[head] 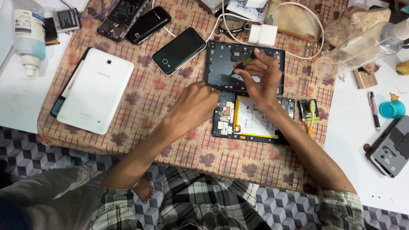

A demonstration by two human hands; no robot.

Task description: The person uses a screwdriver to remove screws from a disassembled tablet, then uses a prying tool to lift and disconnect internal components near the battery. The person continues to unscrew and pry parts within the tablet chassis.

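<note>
Head view: I look straight down at a patterned brown cloth [149, 98] spread over a white table [358, 123], both my forearms reaching in from the bottom of the frame.
Right hand: my right hand [260, 76], centre-right of the frame, has its fingers pinched around a thin dark screwdriver with a yellow-green band [243, 64]; the tip touches the inside of the black tablet frame [221, 64].
Left hand: my left hand [196, 106], just left of centre, is curled with its fingertips pressed on the lower left corner of that frame; it grasps nothing.
Opened tablet: the dark tablet body with a white rectangular battery [251, 119] lies directly below the frame, touching it, partly under my right wrist.
Upper left: a white tablet lying face down [96, 89].
Upper centre: a black smartphone [179, 51], just left of the frame.
Right edge: a turquoise cap [392, 109] and a pen [374, 110] on the bare table.
</note>
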